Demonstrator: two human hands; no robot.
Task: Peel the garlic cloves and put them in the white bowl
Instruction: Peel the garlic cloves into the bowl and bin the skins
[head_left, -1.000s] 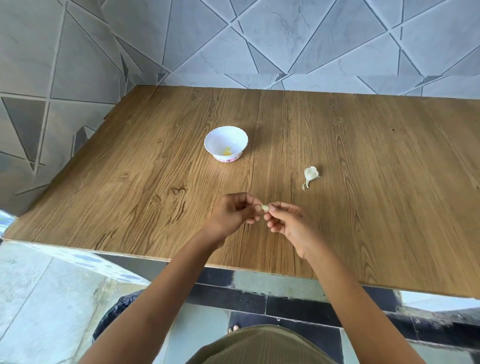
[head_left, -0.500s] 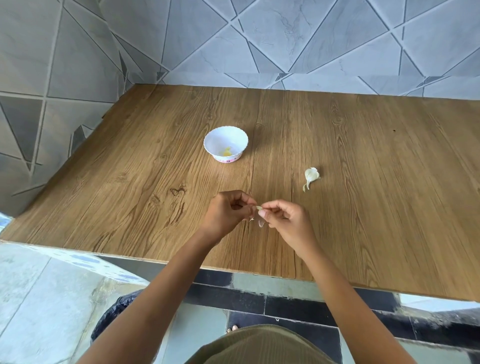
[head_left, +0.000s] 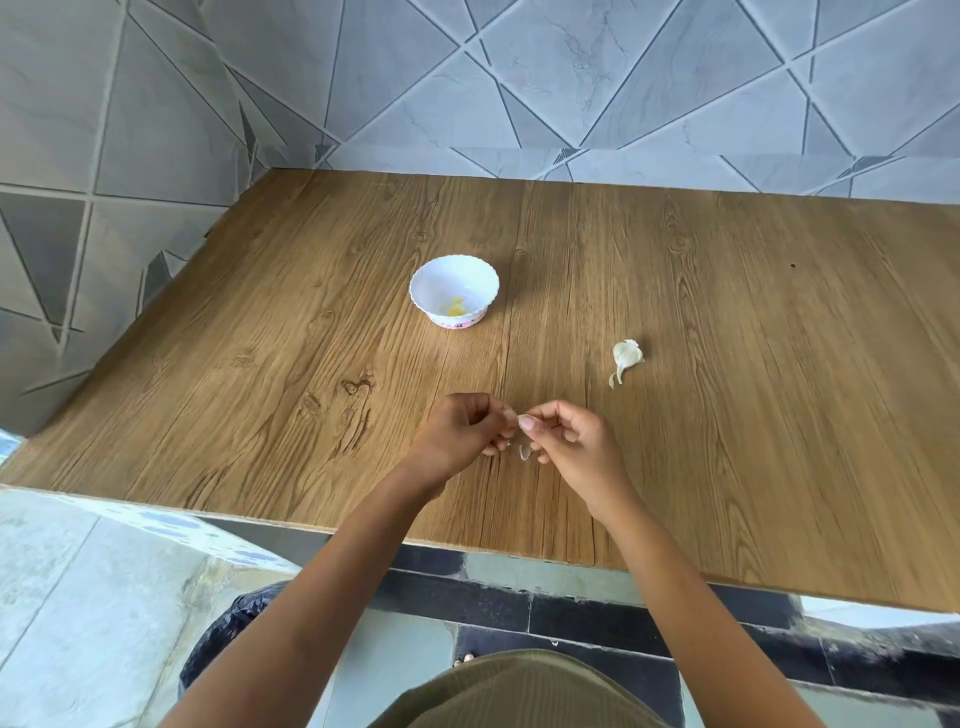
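The garlic clove (head_left: 512, 417) sits pinched between the fingertips of both hands, above the near middle of the wooden table (head_left: 727, 426). Only a small pale sliver of it shows between the fingers. A thin, translucent strip of skin (head_left: 523, 453) hangs just below the pinch.

The left hand (head_left: 457, 434) grips the clove from the left, its fingers curled inward and its knuckles facing up. The right hand (head_left: 571, 441) meets it from the right, with the thumb and forefinger closed on the same clove and the thumbnail turned toward the camera. Both forearms reach in from the near table edge and converge at the clove.

The white bowl (head_left: 441, 280) stands farther back and slightly left, well apart from the hands, with a few yellowish pieces (head_left: 456, 307) at its bottom. An unpeeled garlic piece (head_left: 627, 356) lies on the table to the right.
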